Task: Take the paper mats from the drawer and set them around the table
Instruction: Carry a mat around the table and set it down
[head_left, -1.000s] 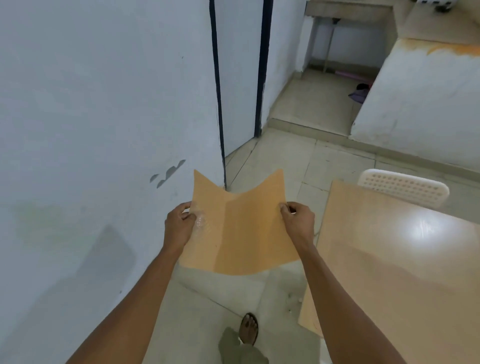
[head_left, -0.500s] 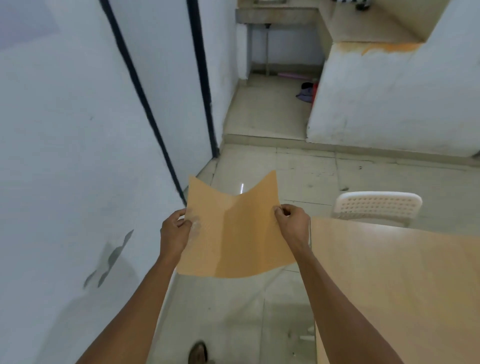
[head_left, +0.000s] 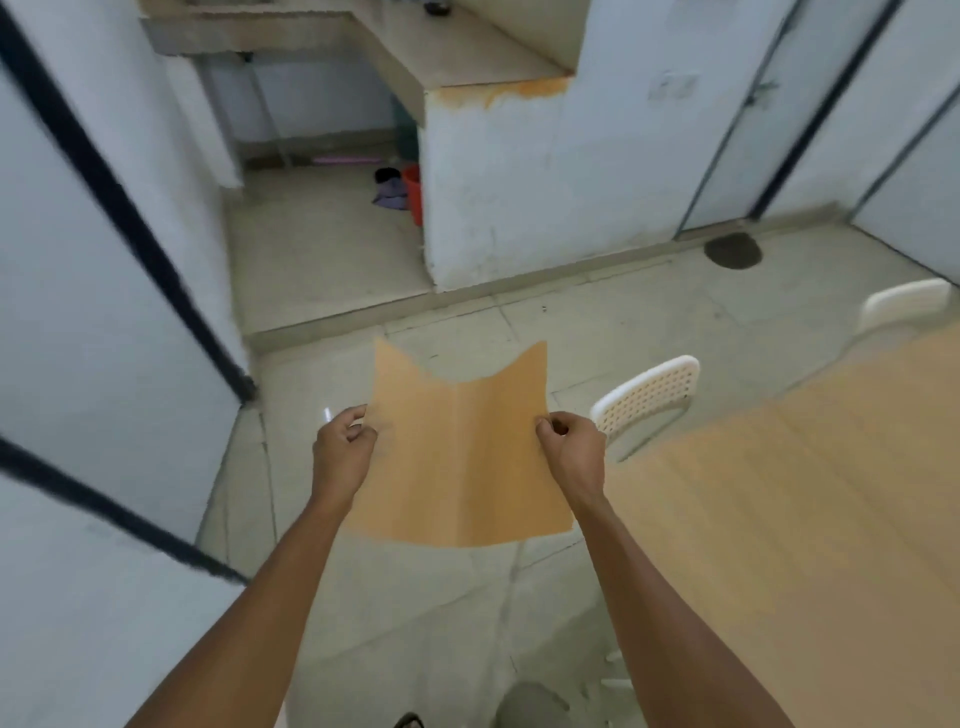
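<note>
A tan paper mat hangs in the air in front of me, sagging along a centre crease with its two far corners curled up. My left hand pinches its left edge and my right hand pinches its right edge. The mat is over the tiled floor, just left of the light wooden table, which fills the lower right. No drawer is in view.
A white perforated chair stands at the table's far-left side and a second white chair further right. White walls with black strips close in on the left. A low white partition, red bucket and dark floor mat lie ahead.
The view has swung right: the left wall has slid away, and more table, a second chair and the far floor have appeared. Both hands keep the same hold on the mat.
</note>
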